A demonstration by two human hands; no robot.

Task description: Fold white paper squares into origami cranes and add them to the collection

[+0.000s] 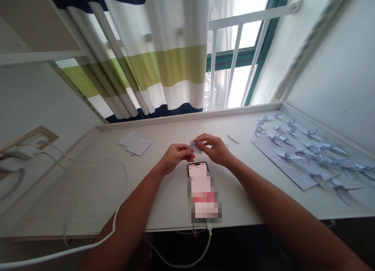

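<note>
A small paper piece point(195, 147) is grasped between the fingers point(205, 139) of the left hand point(175, 157) and right hand point(214, 149), held above the desk point(88, 193), clear of the smartphone point(198, 170) lying face-up below, with paper cranes point(304, 154) kept to the right.

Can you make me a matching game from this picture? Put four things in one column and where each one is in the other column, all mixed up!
Things:
1. Paper cranes
2. Phone
3. Small paper
4. Curtain

Places:
A. Hanging beside the window
B. Pinched by the left hand and right hand
C. Spread out at the right end of the desk
D. Lying flat just below the hands

Right pairs: 1-C, 2-D, 3-B, 4-A
</note>
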